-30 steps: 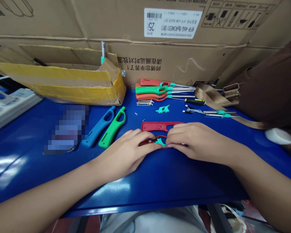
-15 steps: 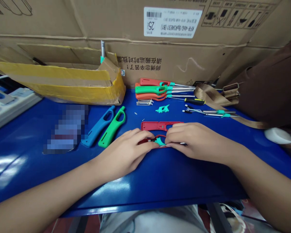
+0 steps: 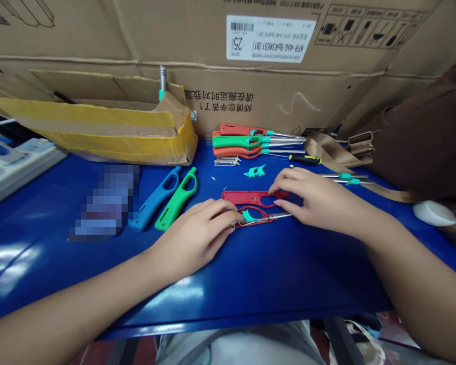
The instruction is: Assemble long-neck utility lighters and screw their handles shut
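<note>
A red lighter half-shell lies open side up at the near middle, with a teal trigger in its loop and a metal tube sticking out to the right. My left hand has its fingertips closed on the left end of this half-shell, hiding that end. Just beyond it lies a second red half-shell. My right hand is over the second half-shell's right end, thumb and fingers apart; whether they touch it I cannot tell.
Beyond are a teal plastic part, clear pieces, assembled lighters and a black-yellow screwdriver. Blue and green shells lie left. A yellow-taped carton, power strip and large cardboard stand behind.
My right hand has left the near half-shell, moving up and right to the second one, with its fingers spreading. The metal tube now shows. My left hand stays at the near half-shell.
</note>
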Tool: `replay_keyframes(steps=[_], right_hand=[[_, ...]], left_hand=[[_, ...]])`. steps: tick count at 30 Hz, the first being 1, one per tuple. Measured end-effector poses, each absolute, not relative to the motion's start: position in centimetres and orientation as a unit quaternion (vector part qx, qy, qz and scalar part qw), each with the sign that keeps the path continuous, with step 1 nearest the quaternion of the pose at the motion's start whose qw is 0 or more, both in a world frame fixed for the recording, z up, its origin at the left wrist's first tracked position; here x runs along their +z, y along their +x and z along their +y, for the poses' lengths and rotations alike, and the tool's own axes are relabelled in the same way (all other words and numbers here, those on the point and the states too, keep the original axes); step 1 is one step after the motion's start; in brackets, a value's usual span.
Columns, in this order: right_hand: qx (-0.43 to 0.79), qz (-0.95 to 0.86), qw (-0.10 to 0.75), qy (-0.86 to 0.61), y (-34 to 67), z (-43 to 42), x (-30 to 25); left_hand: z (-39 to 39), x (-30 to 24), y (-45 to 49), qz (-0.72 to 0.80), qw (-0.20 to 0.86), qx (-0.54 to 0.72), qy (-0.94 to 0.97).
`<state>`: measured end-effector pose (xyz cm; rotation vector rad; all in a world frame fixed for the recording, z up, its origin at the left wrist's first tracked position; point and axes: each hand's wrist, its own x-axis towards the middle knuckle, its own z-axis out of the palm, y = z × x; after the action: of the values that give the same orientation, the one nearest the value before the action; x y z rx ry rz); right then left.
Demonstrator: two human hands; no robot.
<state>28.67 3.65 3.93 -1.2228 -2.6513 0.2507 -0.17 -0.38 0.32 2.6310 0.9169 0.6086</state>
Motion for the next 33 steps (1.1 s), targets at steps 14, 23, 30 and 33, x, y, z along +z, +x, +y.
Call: replay_keyframes(steps=[14, 23, 30, 33], right_hand=[[0.053, -0.881, 0.108, -0.458, 28.0, 3.5, 4.0], [0.286, -0.764, 0.296, -0.496, 26.6, 2.8, 4.2], [0.444, -0.707, 0.266, -0.482, 25.9, 2.4, 4.3], [0.440, -0.715, 0.258, -0.478, 25.8, 2.3, 4.2]], left_hand=[[-0.2, 1.1, -0.2, 0.341, 0.108, 0.261, 0.896], [0.4, 1.6, -0.6, 0.361, 0.000, 0.281, 0.889], [0.4, 2.1, -1.2, 0.322, 0.023, 0.305, 0.896], [0.3, 2.0, -1.2, 0.326, 0.032, 0.293, 0.898]])
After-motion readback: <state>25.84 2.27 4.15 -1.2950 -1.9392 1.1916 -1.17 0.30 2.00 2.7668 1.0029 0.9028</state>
